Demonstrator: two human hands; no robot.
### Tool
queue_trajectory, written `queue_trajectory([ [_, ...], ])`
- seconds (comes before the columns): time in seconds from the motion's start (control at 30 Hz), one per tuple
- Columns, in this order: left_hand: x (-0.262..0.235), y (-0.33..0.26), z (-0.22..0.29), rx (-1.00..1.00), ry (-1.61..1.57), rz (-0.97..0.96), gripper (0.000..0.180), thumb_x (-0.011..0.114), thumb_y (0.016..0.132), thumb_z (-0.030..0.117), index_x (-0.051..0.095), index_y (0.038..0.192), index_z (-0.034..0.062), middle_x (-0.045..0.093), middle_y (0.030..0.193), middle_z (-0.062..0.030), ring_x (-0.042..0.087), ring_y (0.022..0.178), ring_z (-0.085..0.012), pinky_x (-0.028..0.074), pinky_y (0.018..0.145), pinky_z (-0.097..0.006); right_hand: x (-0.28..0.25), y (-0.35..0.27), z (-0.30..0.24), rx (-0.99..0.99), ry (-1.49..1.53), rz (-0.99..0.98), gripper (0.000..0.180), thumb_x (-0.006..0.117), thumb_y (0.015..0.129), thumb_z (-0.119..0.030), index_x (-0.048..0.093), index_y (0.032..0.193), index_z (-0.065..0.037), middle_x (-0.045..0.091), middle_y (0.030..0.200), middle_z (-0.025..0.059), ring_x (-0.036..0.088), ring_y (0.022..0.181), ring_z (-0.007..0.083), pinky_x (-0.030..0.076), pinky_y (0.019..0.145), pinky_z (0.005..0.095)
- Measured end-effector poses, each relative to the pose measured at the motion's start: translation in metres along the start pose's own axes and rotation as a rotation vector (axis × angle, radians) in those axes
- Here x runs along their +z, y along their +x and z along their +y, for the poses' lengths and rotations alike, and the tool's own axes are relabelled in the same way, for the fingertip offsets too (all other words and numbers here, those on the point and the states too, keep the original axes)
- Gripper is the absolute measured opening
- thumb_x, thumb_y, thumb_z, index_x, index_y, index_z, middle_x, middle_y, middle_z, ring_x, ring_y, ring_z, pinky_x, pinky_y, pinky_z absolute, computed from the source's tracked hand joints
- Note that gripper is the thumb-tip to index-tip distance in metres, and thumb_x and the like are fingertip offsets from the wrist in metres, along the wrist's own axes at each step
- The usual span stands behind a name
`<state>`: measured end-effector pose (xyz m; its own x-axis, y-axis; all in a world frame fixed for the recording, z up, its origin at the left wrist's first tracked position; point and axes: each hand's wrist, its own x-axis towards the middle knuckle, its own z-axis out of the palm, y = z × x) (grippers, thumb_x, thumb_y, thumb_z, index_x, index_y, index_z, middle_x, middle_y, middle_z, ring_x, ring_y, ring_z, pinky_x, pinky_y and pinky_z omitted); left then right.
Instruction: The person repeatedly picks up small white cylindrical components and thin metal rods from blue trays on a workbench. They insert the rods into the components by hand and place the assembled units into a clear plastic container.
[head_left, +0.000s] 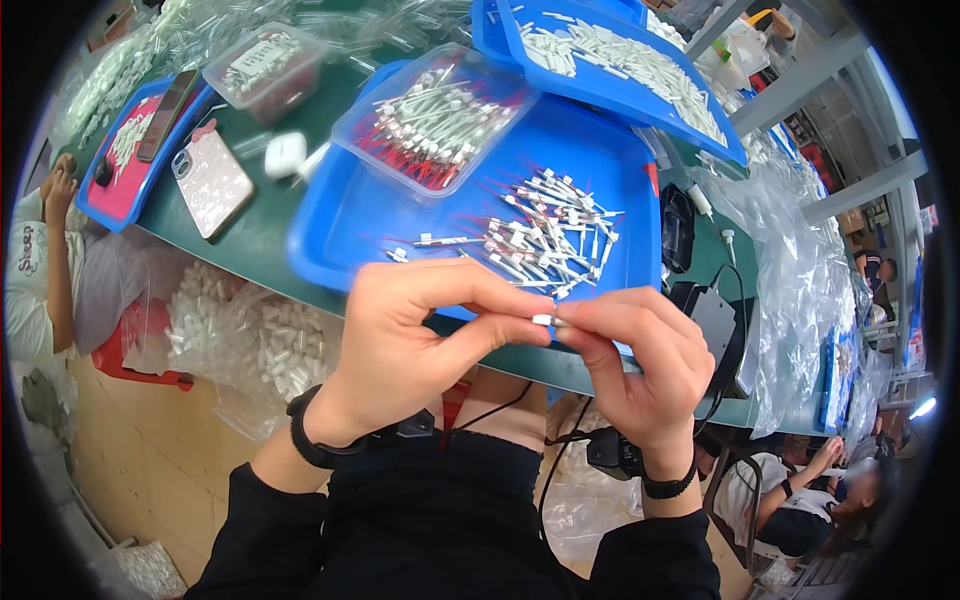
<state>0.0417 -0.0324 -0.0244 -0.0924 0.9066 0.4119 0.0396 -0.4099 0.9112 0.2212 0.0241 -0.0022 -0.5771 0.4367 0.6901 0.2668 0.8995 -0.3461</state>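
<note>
Pinching a small white piece (pixel 543 320) at the very fingertips: clamped from the left between thumb and forefinger of the left hand (pixel 400 330), and from the right, at a greyish end, between thumb and forefinger of the right hand (pixel 648 350). Closed on it with both grips, nearly tip to tip, leaving just a sliver exposed. Placed, as seen from above, over the near side of a blue tray (pixel 340 220), a little right of the middle; cannot tell how high. Looks short, blocky and bright white, turning duller and grey toward the right; too small and too covered by fingers to make out further. Showing just beyond, toward the tray's right, a loose heap of slim white-ended parts with red wires (pixel 560 225). Leaving bare blue to the left of that heap, room bounded on the far side by a clear plastic container (pixel 368 160) packed with similar wired parts, and farther off by a second blue tray (pixel 620 105) spread with white tubes. Opening on the left onto a strip of green tabletop (pixel 262 235), shared with a phone in a pale case (pixel 213 180). Tighter on the right, beside a black boxy device (pixel 700 310). Dropping away on the near side at the tabletop's edge, just short of the person's lap.
</note>
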Motion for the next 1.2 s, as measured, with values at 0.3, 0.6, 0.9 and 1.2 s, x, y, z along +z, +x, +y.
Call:
queue_trajectory([
  [0.3, -0.006, 0.007, -0.004, -0.114, -0.031, -0.054, 0.01, 0.068, 0.073, -0.011, 0.069, 0.08, -0.0048, 0.069, 0.079, -0.0118, 0.066, 0.071, -0.0164, 0.052, 0.065, -0.026, 0.007, 0.003, 0.008, -0.104, -0.056, -0.052, 0.028, 0.075, 0.069, -0.003, 0.066, 0.095, -0.003, 0.064, 0.072, 0.0044, 0.059, 0.057, 0.0185, 0.045, 0.05, 0.0275],
  [0.6, -0.061, 0.103, 0.003, -0.067, 0.793, -0.251, 0.043, 0.076, 0.071, 0.025, 0.065, 0.105, 0.0004, 0.066, 0.092, -0.014, 0.062, 0.079, -0.0245, 0.05, 0.072, -0.033, -0.026, 0.069, 0.076, 0.365, -0.106, -0.23, 0.037, 0.077, 0.074, -0.032, 0.066, 0.095, -0.003, 0.068, 0.084, 0.0097, 0.065, 0.074, 0.0196, 0.05, 0.068, 0.0302],
  [0.9, -0.053, 0.159, -0.063, -0.163, 0.942, -0.305, 0.021, 0.069, 0.075, 0.019, 0.071, 0.084, -0.0001, 0.068, 0.078, -0.016, 0.066, 0.075, -0.0253, 0.05, 0.07, -0.033, 0.0, 0.121, 0.205, 0.509, -0.418, -0.189, 0.035, 0.069, 0.075, -0.034, 0.071, 0.094, -0.004, 0.069, 0.088, 0.016, 0.067, 0.078, 0.0266, 0.051, 0.073, 0.0343],
  [1.2, -0.07, 0.154, -0.038, -0.388, 0.629, -0.093, 0.021, 0.066, 0.082, 0.018, 0.067, 0.092, -0.0018, 0.065, 0.072, -0.0101, 0.063, 0.066, -0.0147, 0.051, 0.058, -0.027, 0.029, 0.146, 0.207, 0.448, -0.277, -0.285, 0.032, 0.071, 0.072, -0.029, 0.073, 0.087, -0.002, 0.07, 0.078, 0.0127, 0.067, 0.075, 0.0229, 0.051, 0.073, 0.0328],
])
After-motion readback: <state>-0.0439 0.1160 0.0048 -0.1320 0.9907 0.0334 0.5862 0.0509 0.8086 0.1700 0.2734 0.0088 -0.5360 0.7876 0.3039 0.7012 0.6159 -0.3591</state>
